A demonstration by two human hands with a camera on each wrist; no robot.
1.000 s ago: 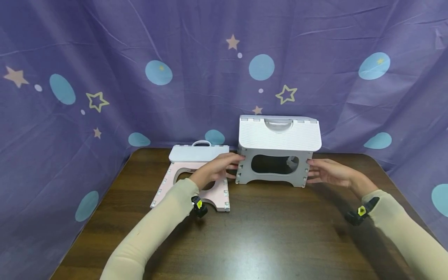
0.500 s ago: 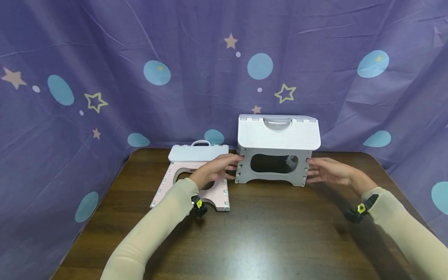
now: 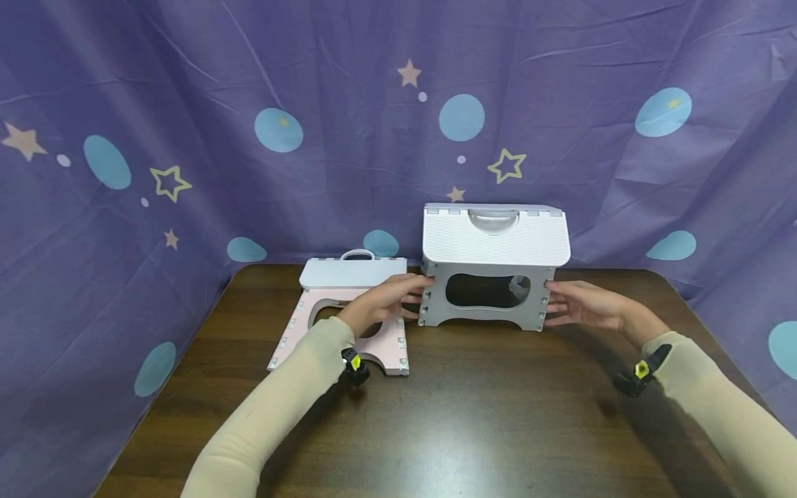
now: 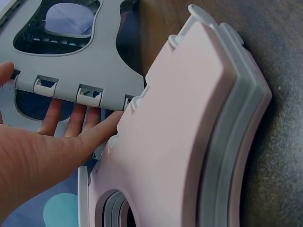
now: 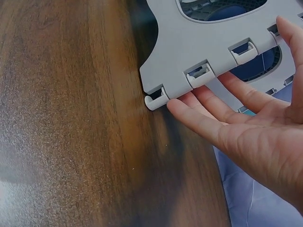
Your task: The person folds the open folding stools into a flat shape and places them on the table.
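A white and grey folding step stool (image 3: 492, 242) stands unfolded at the back of the table, its oval-holed front panel (image 4: 94, 66) facing me. My left hand (image 3: 386, 301) touches its left side edge, with extended fingers along the hinge joints and the thumb near the front. On the opposite side my right hand (image 3: 591, 308) rests its fingertips against the right hinged edge, the fingers (image 5: 208, 123) mostly straight. Flat to the left lies a pink and white folding stool (image 3: 389, 346), folded, with my left hand and forearm over part of it.
The brown wooden table (image 3: 461, 415) carries both stools. A purple curtain (image 3: 349, 138) with stars and dots hangs close behind the table and along its sides. The pink stool's carry handle (image 3: 358, 252) points toward the curtain.
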